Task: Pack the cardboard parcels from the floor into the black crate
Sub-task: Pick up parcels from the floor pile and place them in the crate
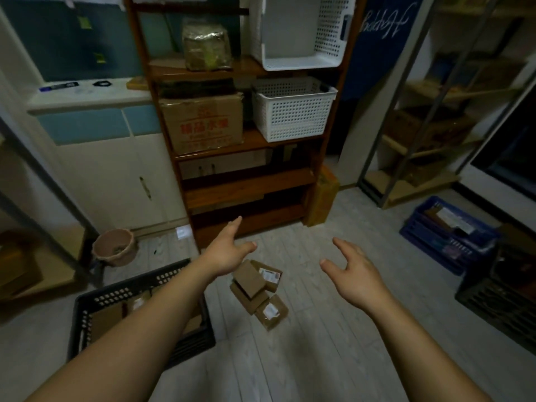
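Head view: both arms reach out, the left hand (229, 253) and right hand (356, 274) spread wide, fingers relaxed and holding nothing, likely poised to scoop from either side. The cardboard parcels (258, 288) lie in a loose heap on the floor just right of the black crate (136, 287), near enough for a short carry. They are small flat brown boxes, overlapping at odd angles, two showing white shipping labels. More packed parcels (106, 317) sit inside the crate, partly hidden by the left forearm (162, 311)
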`<act>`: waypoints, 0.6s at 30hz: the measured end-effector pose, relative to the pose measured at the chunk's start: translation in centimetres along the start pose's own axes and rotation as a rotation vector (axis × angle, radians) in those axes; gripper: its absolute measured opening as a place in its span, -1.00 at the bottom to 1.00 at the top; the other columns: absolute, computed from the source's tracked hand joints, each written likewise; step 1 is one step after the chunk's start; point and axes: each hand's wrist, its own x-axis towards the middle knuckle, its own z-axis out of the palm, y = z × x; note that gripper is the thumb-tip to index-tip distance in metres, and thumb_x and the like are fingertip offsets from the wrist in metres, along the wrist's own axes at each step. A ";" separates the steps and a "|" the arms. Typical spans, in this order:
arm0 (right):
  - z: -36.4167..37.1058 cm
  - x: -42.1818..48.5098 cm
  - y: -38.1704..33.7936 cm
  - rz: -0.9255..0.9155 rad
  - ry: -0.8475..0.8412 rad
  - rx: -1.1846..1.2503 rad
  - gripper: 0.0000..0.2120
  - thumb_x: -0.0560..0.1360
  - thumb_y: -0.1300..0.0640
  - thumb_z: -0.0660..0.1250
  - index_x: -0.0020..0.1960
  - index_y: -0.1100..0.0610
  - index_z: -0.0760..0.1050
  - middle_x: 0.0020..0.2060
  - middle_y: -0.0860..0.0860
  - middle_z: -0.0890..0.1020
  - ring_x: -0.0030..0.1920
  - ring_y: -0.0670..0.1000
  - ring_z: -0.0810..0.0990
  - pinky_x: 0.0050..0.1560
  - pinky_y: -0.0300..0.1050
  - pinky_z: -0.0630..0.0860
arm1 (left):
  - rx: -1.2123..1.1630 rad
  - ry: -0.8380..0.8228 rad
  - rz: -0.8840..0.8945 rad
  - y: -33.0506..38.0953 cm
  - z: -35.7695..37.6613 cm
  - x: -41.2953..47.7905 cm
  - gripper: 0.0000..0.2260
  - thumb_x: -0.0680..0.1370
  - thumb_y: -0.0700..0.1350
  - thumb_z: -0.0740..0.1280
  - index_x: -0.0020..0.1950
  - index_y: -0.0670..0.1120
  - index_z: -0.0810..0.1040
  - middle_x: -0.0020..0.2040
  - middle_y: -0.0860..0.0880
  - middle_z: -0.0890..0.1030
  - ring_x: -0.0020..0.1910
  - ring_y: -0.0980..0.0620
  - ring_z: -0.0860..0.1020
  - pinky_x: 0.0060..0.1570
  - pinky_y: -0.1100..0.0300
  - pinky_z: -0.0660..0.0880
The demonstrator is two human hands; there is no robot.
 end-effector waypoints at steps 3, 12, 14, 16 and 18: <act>-2.3 1.5 2.9 0.001 -0.024 0.016 -0.38 0.51 -0.15 0.26 0.50 -0.01 0.16 0.48 0.02 0.21 0.45 0.03 0.21 0.40 -0.07 0.17 | 0.016 -0.043 -0.020 1.8 3.6 1.4 -0.27 0.45 0.23 0.30 0.49 0.24 -0.04 0.55 0.04 0.04 0.49 -0.06 0.12 0.37 0.02 0.17; -3.5 7.8 5.7 0.000 -0.137 0.076 -0.40 0.52 -0.11 0.26 0.49 0.01 0.18 0.47 0.01 0.23 0.44 0.02 0.23 0.39 -0.06 0.19 | 0.027 -0.008 -0.135 1.0 6.5 6.6 -0.26 0.47 0.20 0.31 0.52 0.16 -0.03 0.55 0.02 0.08 0.49 -0.07 0.15 0.36 0.05 0.19; -3.6 9.7 5.6 0.016 -0.147 0.056 -0.40 0.52 -0.12 0.26 0.49 0.00 0.18 0.46 0.00 0.23 0.43 0.02 0.23 0.39 -0.07 0.20 | 0.040 -0.031 -0.140 1.0 6.6 9.0 -0.28 0.49 0.18 0.30 0.52 0.14 -0.03 0.54 0.00 0.09 0.48 -0.08 0.16 0.36 0.04 0.20; -3.9 11.7 5.7 0.036 -0.155 0.028 -0.40 0.51 -0.14 0.26 0.49 -0.01 0.18 0.46 0.00 0.24 0.43 0.02 0.24 0.38 -0.08 0.20 | 0.065 -0.053 -0.140 1.2 7.2 11.7 -0.30 0.51 0.16 0.28 0.53 0.11 -0.02 0.55 -0.01 0.09 0.48 -0.08 0.16 0.37 0.04 0.19; -4.4 13.7 6.0 0.063 -0.158 0.001 -0.39 0.51 -0.16 0.25 0.49 -0.01 0.18 0.46 0.00 0.23 0.43 0.02 0.24 0.39 -0.08 0.21 | 0.072 -0.075 -0.157 1.7 8.1 14.0 -0.31 0.52 0.13 0.28 0.53 0.08 -0.01 0.55 -0.02 0.08 0.48 -0.08 0.15 0.38 0.03 0.17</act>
